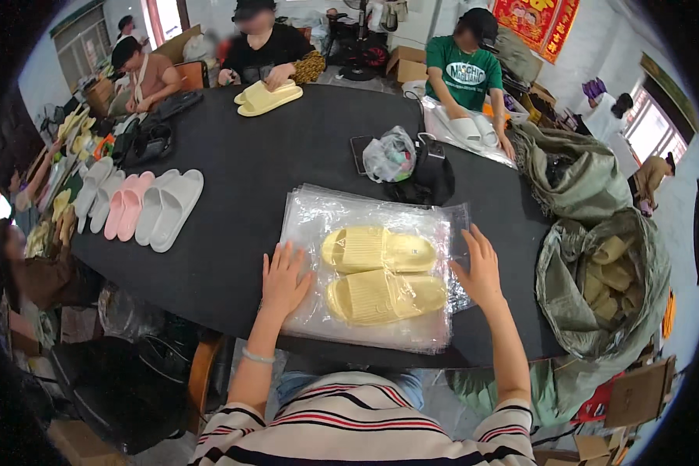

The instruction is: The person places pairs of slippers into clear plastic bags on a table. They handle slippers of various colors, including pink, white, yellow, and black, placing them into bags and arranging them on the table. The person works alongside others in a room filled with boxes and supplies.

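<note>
Head view: a pair of yellow slippers point(365, 295) is seen on the black desk point(241, 202), on or inside the top of a stack of clear plastic bags point(307, 213) — which of the two cannot be told. At the pair's nine o'clock, the stack is touched by the left hand point(285, 283), its fingers spread and released. At three o'clock the right hand point(481, 272) is held by the stack's other edge, fingers extended, nothing visibly grasped — contact cannot be told. Pink slippers point(135, 203) are lined up between nine and ten, a crumpled bag point(388, 155) is set at twelve, and beyond the right hand a sack point(554, 272) is placed.
</note>
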The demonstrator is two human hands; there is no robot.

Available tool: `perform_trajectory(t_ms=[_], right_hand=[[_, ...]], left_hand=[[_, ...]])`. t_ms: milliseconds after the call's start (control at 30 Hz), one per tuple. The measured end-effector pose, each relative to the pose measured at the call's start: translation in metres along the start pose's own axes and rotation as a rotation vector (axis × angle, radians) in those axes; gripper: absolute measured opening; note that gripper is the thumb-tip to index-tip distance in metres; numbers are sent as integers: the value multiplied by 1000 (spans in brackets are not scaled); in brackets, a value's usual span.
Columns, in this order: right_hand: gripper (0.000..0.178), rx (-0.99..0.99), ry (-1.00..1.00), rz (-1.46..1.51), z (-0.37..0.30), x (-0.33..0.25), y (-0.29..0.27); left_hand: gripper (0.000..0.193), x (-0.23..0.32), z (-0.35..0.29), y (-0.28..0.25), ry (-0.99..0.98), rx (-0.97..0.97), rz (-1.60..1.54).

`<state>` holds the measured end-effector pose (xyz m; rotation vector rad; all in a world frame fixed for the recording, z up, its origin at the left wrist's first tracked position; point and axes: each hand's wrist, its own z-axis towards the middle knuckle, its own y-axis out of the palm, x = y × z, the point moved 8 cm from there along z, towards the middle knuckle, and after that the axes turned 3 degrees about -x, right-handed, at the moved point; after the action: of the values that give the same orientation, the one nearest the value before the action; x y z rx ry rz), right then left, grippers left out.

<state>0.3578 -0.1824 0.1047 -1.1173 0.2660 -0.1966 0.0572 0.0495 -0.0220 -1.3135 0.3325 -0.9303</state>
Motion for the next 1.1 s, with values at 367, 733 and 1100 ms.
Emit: perform_trajectory(t_ms=[367,733,1100], right_hand=[[21,-397,317,1301,-72,52,79],[37,-473,188,1334,-28,9,47],[52,-506,167,1444,-42,-43,13]], left_hand=[[54,-6,27,-36,-47,15,-51],[25,-18,128,33,-290,34,-997],[27,-44,139,19,-484,-22,-1344]])
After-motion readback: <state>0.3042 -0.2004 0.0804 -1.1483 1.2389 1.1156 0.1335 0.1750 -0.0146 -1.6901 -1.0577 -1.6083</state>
